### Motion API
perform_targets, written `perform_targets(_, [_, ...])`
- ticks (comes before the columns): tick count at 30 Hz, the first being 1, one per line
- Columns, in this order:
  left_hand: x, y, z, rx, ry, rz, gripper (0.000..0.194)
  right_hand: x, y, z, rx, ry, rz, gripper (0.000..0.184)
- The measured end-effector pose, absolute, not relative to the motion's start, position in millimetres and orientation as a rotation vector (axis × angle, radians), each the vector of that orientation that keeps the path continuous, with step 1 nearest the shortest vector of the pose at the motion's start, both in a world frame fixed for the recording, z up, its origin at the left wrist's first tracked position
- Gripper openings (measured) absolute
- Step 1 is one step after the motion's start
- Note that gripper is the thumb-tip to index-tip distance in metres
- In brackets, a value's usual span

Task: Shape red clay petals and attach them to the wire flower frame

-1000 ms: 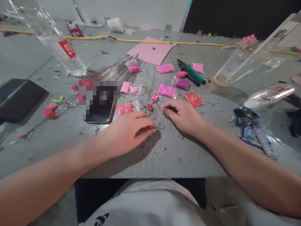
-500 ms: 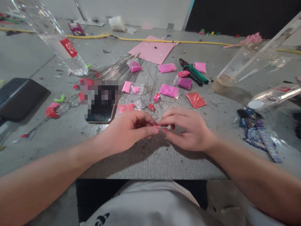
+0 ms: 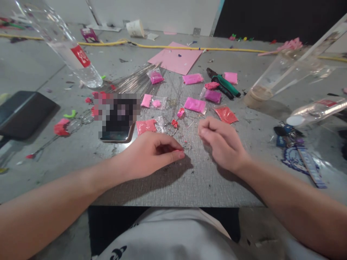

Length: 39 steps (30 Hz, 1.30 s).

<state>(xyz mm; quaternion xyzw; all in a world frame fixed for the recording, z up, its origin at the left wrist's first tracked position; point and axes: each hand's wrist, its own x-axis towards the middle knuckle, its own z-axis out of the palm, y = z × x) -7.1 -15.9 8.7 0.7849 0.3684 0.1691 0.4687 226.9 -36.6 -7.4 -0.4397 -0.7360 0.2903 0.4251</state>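
Note:
My left hand (image 3: 150, 153) rests low over the table with thumb and fingertips pinched on a small bit of coral-pink clay (image 3: 178, 151), mostly hidden by the fingers. To its right, apart from it, my right hand (image 3: 223, 142) is closed, its fingers curled together; whatever they hold, if anything, does not show. Just beyond the hands lie a small red clay flower (image 3: 174, 123) and a pink one (image 3: 180, 112) on thin wires. A coral clay packet (image 3: 146, 126) lies behind my left hand, and a red clay packet (image 3: 226, 114) beyond my right.
A phone (image 3: 118, 122) lies left of the packets. Green-handled pliers (image 3: 226, 86), thin metal wires (image 3: 135, 81) and pink paper (image 3: 177, 59) lie farther back. A water bottle (image 3: 81, 59) stands left; a plastic cup (image 3: 262, 88) and a lying bottle (image 3: 317, 110) are right.
My right hand has pulled away to the right from my left hand and its fingers have curled in. My left hand stays nearly in place, still pinching the clay.

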Motion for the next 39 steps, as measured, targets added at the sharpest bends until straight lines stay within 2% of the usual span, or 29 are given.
perform_targets(3, [-9,-13,5,2.32,0.866,0.474,0.016,230,-32,-9,-1.177,-1.76,0.725,0.03])
perform_targets(5, [-10,-11,1,2.455,0.822,0.473,0.015,229,-29,-10,-1.21,-1.841,0.664,0.026])
perform_targets(8, [-12,-9,-4,2.474,0.818,0.429,0.017,226,-27,-11,-1.247,-1.882,0.662,0.014])
perform_targets(11, [-12,-8,-6,2.49,0.825,0.416,0.018,224,-27,-13,-1.288,-1.8,0.746,0.01])
perform_targets(21, [-11,-8,-8,2.605,0.793,0.412,0.023,222,-31,-9,-1.252,-1.871,0.828,0.027])
perform_targets(29, [-10,-8,-8,2.585,0.766,0.473,0.026,221,-32,-12,-1.268,-1.696,1.0,0.015])
perform_targets(35, [-10,-13,3,2.433,0.906,0.589,0.019,224,-32,-8,-1.169,-1.901,0.689,0.026])
perform_targets(39, [-6,-19,15,2.008,0.943,0.613,0.019,219,-43,-3,-0.847,-2.034,0.518,0.01])
